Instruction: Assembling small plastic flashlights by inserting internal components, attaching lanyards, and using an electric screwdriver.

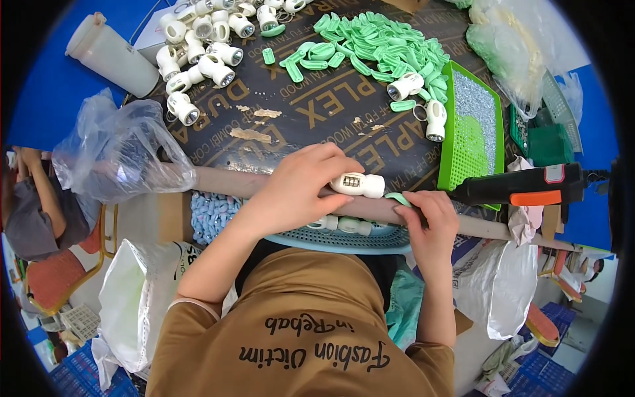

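Observation:
My left hand (294,185) grips a small white flashlight (372,186) at the near edge of the table, fingers behind it and thumb in front. Its side compartment faces up, and several small silvery cells show inside. Just to the right, my right hand (434,215) pinches a light green plastic cover (397,198) between thumb and fingers, close to the flashlight's end. The cover is partly hidden by the fingertips. Beyond my hands lies a pile of similar green covers (380,43). More white flashlights (211,66) are heaped at the far left.
A green tray (446,149) of small silvery parts stands at the right, beside a black and orange power tool (516,187). Below the table edge sits a blue basket (344,246) holding flashlights. A clear plastic bag (119,149) and a white cup (109,53) are at left.

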`<state>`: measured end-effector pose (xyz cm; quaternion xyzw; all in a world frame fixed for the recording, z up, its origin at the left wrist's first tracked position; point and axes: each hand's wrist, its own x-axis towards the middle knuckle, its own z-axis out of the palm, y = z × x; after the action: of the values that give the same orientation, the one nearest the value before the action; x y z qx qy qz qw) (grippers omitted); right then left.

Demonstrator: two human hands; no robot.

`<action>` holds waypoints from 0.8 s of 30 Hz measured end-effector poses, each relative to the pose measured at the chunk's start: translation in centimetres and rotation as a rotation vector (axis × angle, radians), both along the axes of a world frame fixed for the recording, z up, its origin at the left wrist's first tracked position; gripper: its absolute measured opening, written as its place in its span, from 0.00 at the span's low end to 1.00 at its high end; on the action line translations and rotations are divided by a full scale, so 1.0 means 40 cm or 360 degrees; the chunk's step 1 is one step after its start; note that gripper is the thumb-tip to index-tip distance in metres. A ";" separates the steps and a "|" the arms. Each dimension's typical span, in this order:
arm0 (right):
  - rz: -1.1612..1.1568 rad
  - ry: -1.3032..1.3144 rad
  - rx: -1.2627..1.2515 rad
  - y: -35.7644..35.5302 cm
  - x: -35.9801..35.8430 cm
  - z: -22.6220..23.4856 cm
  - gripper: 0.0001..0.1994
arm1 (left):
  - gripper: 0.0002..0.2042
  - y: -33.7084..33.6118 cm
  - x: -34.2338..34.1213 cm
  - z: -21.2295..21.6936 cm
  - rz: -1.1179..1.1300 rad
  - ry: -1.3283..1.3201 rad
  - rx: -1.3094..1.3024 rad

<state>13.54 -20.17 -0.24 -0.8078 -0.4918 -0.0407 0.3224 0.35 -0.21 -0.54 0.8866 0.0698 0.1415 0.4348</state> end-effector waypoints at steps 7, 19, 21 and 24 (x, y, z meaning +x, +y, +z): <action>-0.0083 0.0503 0.0206 -0.011 0.000 -0.002 0.10 | 0.19 0.011 0.006 -0.010 -0.0040 -0.0103 0.0002; 0.0433 0.0259 0.0516 0.124 -0.035 0.015 0.12 | 0.18 0.010 0.007 -0.016 0.0010 -0.0098 -0.0028; 0.0467 0.0181 0.0495 0.131 -0.034 0.008 0.12 | 0.18 0.010 0.007 -0.013 0.0005 -0.0095 -0.0024; 0.0475 0.0100 0.0453 0.136 -0.032 0.003 0.12 | 0.17 0.011 0.006 -0.009 0.0007 -0.0020 -0.0061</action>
<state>12.27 -14.74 -0.12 -0.6732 -0.5850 -0.0365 0.4509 0.60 0.22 -0.90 0.8771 0.0717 0.1465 0.4518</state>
